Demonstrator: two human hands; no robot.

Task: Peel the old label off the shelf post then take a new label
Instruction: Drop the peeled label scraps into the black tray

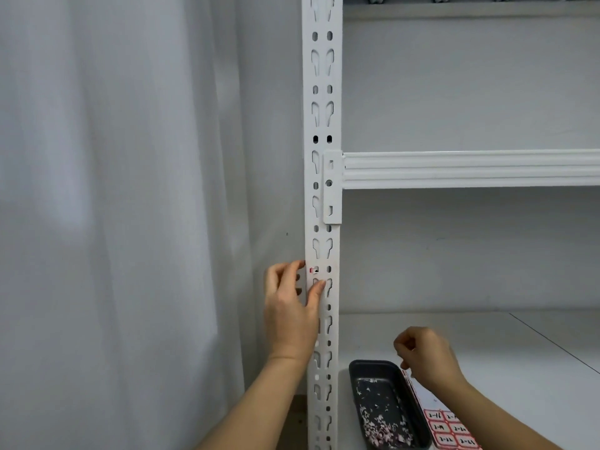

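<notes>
A white slotted shelf post [322, 125] runs up the middle of the view. A tiny red and white scrap of old label [313, 270] clings beside a hole low on it. My left hand [292, 310] grips the post just below the scrap, thumb on the front face and fingers wrapped round the left edge. My right hand [425, 355] hovers over the lower shelf with its fingers curled, fingertips near the top of a sheet of red-bordered new labels [451, 427]. I cannot see anything between its fingers.
A dark tray [357, 368] holding several torn label bits lies on the lower shelf [519, 352] beside the label sheet. A white crossbeam [470, 168] joins the post at mid-height. A pale curtain [113, 190] hangs to the left.
</notes>
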